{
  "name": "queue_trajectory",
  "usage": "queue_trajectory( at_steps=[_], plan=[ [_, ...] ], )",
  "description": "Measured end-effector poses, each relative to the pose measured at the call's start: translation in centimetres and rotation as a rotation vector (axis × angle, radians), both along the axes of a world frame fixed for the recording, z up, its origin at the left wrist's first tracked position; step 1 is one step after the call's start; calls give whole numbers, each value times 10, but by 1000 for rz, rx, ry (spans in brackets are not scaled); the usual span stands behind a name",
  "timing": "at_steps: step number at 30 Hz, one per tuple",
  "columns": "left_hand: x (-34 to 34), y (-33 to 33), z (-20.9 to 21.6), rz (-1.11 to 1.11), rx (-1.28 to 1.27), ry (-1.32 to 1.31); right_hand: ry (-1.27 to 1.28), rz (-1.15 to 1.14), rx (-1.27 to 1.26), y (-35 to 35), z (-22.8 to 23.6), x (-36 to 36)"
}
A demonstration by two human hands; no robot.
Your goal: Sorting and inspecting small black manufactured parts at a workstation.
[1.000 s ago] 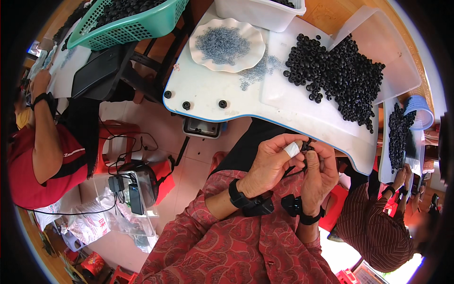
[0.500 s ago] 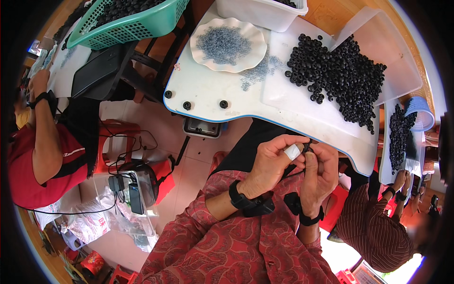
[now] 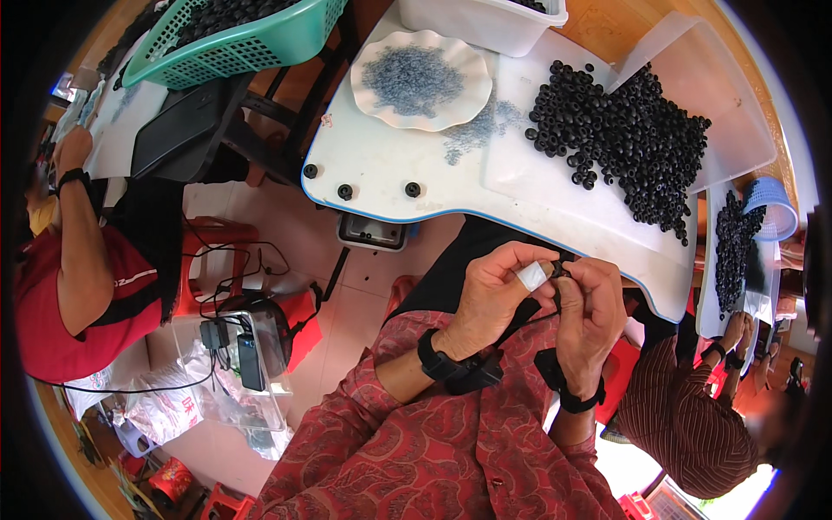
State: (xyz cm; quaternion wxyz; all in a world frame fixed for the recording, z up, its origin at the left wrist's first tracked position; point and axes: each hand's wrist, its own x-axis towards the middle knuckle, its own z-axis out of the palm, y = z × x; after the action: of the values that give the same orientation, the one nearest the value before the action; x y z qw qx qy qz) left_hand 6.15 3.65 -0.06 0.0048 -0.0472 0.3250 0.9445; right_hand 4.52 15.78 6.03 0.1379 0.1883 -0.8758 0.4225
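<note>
Just off the front edge of the white table (image 3: 433, 178), my two hands meet in front of my chest. My left hand (image 3: 496, 299) is closed in a pinch, with white tape wrapped on a finger. A small black ring-like piece (image 3: 561, 269) sits between the fingertips, and my right hand (image 3: 588, 308) pinches it from the other side. Fingers partly cover the piece. Above the hands lies a heap of similar black round pieces (image 3: 646, 147). A scalloped white plate (image 3: 368, 102) carries many tiny translucent bluish bits (image 3: 414, 80), some spilled beside it.
Three black pieces, one of them here (image 3: 412, 189), stand along the table's left front edge. A clear bin (image 3: 737, 130) lies tipped behind the heap. A white tub (image 3: 485, 26) and a green basket (image 3: 234, 59) are farther back. Other people work at left and right.
Both hands remain together at the black piece; my fingertips have drawn slightly apart, showing more of it. My right hand has shifted a little to the right.
</note>
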Motion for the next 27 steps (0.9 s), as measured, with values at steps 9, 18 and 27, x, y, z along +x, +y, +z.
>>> queue_trajectory(
  at_steps=[9,18,27],
  plan=[
    [1,-1,-3,-16,26,21,36,35,63,3,3,0],
    [-1,-11,-6,-133,-72,39,-300,186,-150,23,14,-10],
    [-4,-16,-6,-233,-130,103,-729,313,-529,35,9,-21]
  ],
)
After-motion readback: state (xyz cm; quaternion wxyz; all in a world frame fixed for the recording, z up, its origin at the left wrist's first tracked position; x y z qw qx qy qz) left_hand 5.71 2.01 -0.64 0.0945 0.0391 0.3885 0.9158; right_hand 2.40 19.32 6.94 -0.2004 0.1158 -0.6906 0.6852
